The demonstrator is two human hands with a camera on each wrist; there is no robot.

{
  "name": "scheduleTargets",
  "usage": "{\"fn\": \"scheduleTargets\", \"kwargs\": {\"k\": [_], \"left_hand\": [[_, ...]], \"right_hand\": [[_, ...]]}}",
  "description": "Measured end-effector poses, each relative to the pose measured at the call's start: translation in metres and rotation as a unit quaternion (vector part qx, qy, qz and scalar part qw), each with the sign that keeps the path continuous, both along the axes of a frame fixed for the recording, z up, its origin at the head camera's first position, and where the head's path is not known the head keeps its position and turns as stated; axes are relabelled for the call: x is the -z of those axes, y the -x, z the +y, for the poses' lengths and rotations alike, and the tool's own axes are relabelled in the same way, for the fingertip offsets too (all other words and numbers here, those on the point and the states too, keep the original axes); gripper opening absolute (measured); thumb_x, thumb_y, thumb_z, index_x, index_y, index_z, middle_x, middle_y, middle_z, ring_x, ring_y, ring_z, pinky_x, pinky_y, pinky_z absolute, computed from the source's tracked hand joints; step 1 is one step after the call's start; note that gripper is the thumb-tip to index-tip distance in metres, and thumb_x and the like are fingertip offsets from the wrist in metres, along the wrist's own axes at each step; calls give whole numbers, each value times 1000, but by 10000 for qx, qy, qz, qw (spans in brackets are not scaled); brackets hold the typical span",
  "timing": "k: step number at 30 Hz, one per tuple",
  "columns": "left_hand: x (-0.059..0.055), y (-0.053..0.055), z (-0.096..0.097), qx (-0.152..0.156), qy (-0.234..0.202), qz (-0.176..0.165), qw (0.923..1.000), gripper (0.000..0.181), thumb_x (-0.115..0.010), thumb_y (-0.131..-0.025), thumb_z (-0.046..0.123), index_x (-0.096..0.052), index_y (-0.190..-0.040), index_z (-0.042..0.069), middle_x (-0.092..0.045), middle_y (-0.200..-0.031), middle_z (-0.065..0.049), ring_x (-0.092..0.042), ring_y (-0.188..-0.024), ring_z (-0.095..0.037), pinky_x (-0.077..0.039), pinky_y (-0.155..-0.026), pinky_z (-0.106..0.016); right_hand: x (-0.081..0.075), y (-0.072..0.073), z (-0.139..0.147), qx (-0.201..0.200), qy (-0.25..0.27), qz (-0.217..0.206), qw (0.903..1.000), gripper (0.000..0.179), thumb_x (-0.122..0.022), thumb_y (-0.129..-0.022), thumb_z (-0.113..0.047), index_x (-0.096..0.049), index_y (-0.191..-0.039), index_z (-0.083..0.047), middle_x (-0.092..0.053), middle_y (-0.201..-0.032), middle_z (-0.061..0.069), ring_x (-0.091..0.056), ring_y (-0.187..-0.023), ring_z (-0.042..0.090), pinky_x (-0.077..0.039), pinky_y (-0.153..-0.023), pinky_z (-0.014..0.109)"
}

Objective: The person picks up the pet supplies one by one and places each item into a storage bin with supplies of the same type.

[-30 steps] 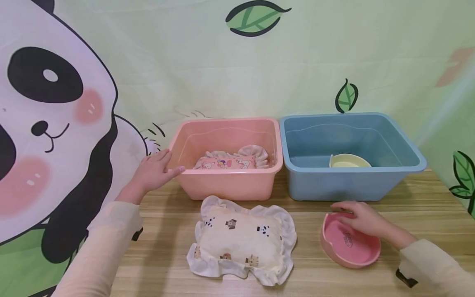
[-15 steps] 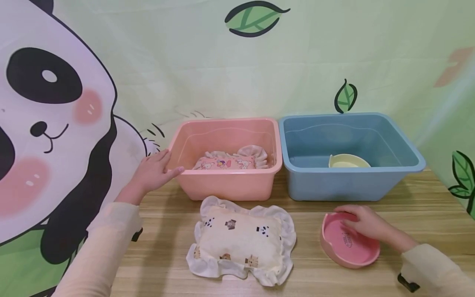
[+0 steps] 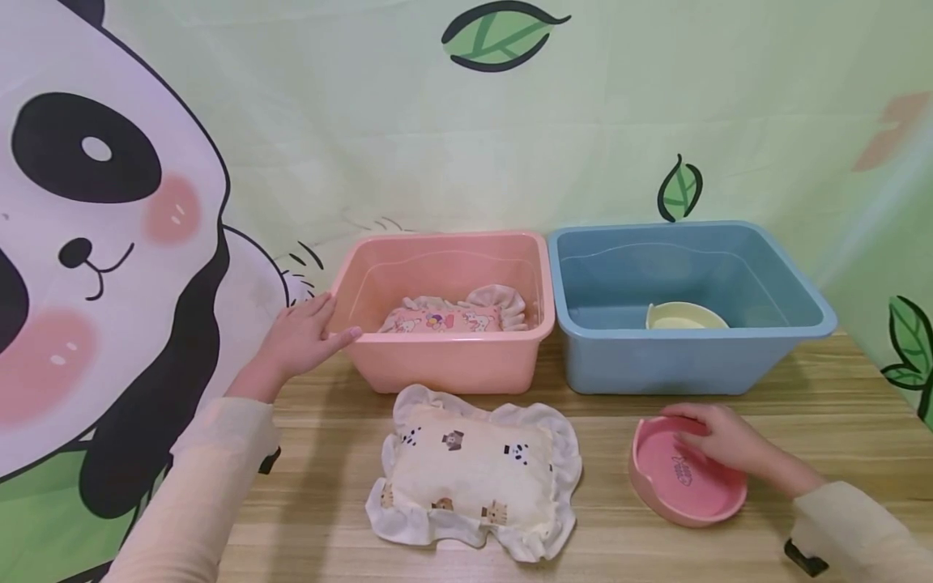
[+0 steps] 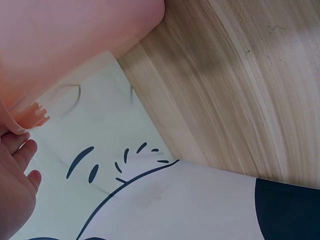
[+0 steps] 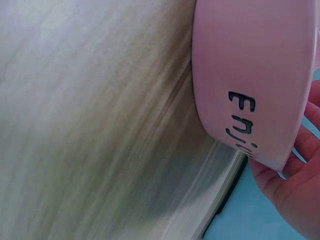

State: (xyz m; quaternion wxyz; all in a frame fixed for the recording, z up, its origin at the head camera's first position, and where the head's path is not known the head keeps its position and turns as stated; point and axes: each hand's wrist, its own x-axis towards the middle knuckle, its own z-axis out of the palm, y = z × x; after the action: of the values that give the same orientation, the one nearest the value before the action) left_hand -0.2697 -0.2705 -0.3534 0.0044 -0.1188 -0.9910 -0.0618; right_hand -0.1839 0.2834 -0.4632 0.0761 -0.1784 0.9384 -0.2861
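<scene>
At the left corner of a pink plastic basin (image 3: 452,364), my left hand (image 3: 302,336) rests against the rim with its thumb out along the front edge. The left wrist view shows its fingertips (image 4: 27,150) right at the rim's underside. My right hand (image 3: 717,437) grips the far rim of a pink pet bowl (image 3: 678,502), thumb inside and fingers over the outer side. The bowl sits on the table with a dark fish-bone print on its floor; dark "Enj" lettering shows on its wall (image 5: 250,60). A cream frilled pillow (image 3: 474,461) with animal prints lies left of the bowl.
Inside the pink basin lies a pink frilled pillow (image 3: 452,317). Beside it stands a blue basin (image 3: 670,360) with a pale yellow bowl (image 3: 685,316) in it. Both basins stand on the wooden table (image 3: 321,502) before a panda-printed cloth (image 3: 619,105).
My right hand has shifted slightly right and towards me along the pink bowl's rim. The bowl, the basins and my left hand stay where they were.
</scene>
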Motion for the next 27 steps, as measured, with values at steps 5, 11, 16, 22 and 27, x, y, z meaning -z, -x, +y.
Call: {"fn": "scheduleTargets", "kwargs": {"k": [5,11,16,22,27], "left_hand": [[-1,0,0,-6,-11,-32,10000,89,-31,-82,67,-17,-140,0,-21,-144,-21,-19,-131,-39,-14,-104,-56],[-1,0,0,-10,-32,-17,10000,89,-31,-83,66,-18,-140,0,-22,-144,-21,-21,-131,-40,-14,-104,-55],[-2,-1,1,-18,0,-26,10000,88,-32,-83,66,-18,-139,-1,-22,-144,-21,-21,-131,-39,-15,-105,-55],[-2,-1,1,-42,40,-86,9999,89,-31,-83,66,-17,-140,-1,-21,-144,-21,-21,-131,-39,-15,-105,-55],[-2,-1,1,-53,35,-123,9999,89,-30,-83,66,-16,-140,-1,-20,-144,-22,-21,-131,-40,-16,-104,-55]], "right_hand": [[-3,-1,3,29,71,-201,9998,38,-60,-80,-8,-55,-117,0,-60,-108,17,-52,-75,13,-46,-57,19],[-6,0,9,-119,112,-290,9994,38,-61,-79,-6,-56,-116,-2,-60,-110,15,-57,-95,26,-51,-75,35],[-7,0,12,-214,174,-368,9989,41,-61,-77,0,-55,-117,0,-59,-112,17,-54,-104,36,-49,-80,42],[-8,-1,16,-253,261,-561,9978,45,-59,-77,1,-52,-121,1,-58,-116,19,-51,-107,38,-49,-81,41],[-8,-2,19,-240,257,-590,9976,47,-59,-74,3,-52,-121,0,-56,-117,20,-51,-107,38,-49,-80,38]]}}
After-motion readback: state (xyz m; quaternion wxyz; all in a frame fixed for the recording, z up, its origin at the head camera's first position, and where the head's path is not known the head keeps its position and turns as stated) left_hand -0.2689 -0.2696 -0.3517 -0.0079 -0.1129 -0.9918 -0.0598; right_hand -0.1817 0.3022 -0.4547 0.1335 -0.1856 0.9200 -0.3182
